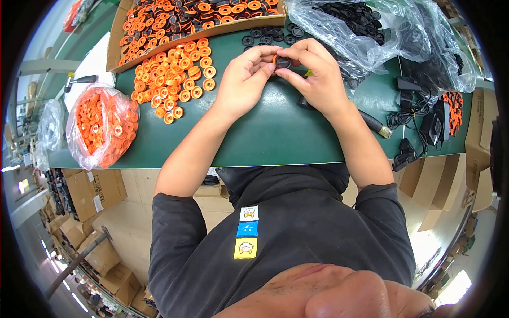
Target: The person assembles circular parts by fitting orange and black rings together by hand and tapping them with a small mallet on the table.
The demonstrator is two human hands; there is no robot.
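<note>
Above the table, my left hand and my right hand meet at the fingertips around one small round wheel-like part. Its face is black, with some orange showing on the left side. Both hands are closed on it, thumbs toward me. Loose orange rings lie in a pile left of my left hand. Several black discs are scattered just beyond my fingers. A small yellow-green piece shows at my right hand; I cannot make out what it is.
A cardboard tray of orange-and-black parts stands at the back. Left is a plastic bag of orange rings; right, a clear bag with black discs. A dark-handled tool and black cables lie right of my forearm.
</note>
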